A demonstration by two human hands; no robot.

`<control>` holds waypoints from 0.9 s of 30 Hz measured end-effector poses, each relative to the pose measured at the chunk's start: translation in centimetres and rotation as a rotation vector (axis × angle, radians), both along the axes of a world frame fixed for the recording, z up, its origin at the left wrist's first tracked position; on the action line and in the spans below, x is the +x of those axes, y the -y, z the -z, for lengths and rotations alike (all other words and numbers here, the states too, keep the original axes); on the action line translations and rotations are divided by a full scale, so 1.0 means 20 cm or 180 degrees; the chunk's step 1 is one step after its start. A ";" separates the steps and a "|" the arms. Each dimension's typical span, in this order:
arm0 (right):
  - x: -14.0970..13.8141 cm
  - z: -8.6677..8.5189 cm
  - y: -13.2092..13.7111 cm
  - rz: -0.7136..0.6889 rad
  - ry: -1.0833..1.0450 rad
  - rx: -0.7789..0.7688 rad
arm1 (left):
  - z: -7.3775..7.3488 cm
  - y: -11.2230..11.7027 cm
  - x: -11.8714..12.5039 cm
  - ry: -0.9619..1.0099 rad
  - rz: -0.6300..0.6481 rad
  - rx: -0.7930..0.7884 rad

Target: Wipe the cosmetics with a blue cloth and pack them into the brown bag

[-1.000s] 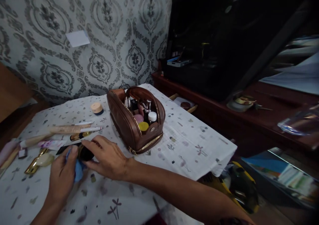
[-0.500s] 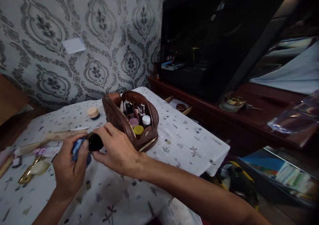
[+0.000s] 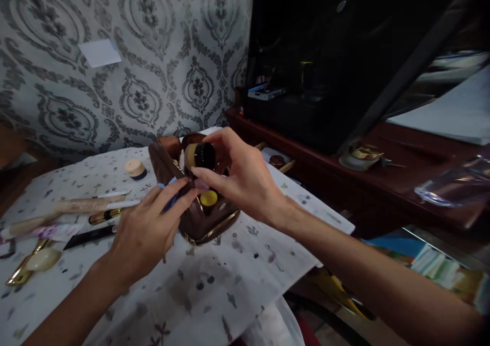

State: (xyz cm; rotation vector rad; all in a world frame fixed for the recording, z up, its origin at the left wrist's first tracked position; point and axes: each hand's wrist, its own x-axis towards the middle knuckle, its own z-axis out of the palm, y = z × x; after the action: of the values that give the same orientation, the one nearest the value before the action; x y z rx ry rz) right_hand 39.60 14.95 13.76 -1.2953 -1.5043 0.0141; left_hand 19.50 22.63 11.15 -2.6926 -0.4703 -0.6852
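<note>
An open brown toiletry bag [image 3: 168, 167] stands on the cloth-covered table, its zip undone. Over its opening, my right hand [image 3: 245, 175] grips a small jar [image 3: 189, 157] with a black lid, tilted on its side. My left hand [image 3: 147, 228] is at the bag's near left edge, its fingers closed around a small blue item [image 3: 171, 201] that is mostly covered. Inside the bag a yellow lid [image 3: 209, 198] shows beneath my right hand; the other contents are largely hidden.
Left of the bag lie a beige-lidded jar [image 3: 135, 168], cosmetic tubes [image 3: 82, 204], a black slim case [image 3: 90, 237] and a gold-handled item [image 3: 28, 264]. A dark red cabinet [image 3: 401, 147] with a large black screen [image 3: 306, 55] stands to the right.
Both hands have moved right from the table to the bag. The black-lidded jar, earlier beside the blue item, is now apart from it over the opening.
</note>
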 end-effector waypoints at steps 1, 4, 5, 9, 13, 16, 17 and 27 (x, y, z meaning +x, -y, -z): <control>0.02 0.00 -0.01 -0.0061 0.0109 -0.0067 | 0.01 0.00 -0.01 -0.0043 0.0030 0.0071; 0.06 0.00 -0.04 -0.0249 0.0552 -0.0369 | 0.03 -0.03 -0.04 0.0050 0.0231 0.0220; 0.07 0.00 -0.05 -0.0308 0.0741 -0.0550 | 0.04 -0.03 -0.05 0.0109 0.0314 0.0259; 0.08 -0.04 -0.10 -0.0716 0.1502 -0.1507 | 0.06 -0.06 -0.06 0.0348 0.0592 0.0298; 0.08 -0.09 -0.18 -0.1311 0.1861 -0.2110 | 0.08 -0.09 -0.08 0.0285 0.0713 0.0219; 0.07 -0.11 -0.24 -0.1730 0.2104 -0.2608 | 0.11 -0.12 -0.11 0.0165 0.0774 0.0102; 0.06 -0.11 -0.26 -0.1863 0.2171 -0.2728 | 0.12 -0.12 -0.12 0.0187 0.0750 -0.0004; -0.03 -0.01 -0.32 -0.1821 0.2925 -0.2755 | 0.21 -0.06 -0.11 0.0554 0.0349 -0.0422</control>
State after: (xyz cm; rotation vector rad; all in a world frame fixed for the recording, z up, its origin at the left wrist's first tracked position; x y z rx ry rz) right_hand 38.93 21.27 13.92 -1.5558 -2.8299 0.5596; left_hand 17.39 23.92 7.02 -2.8123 -0.4266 -0.9568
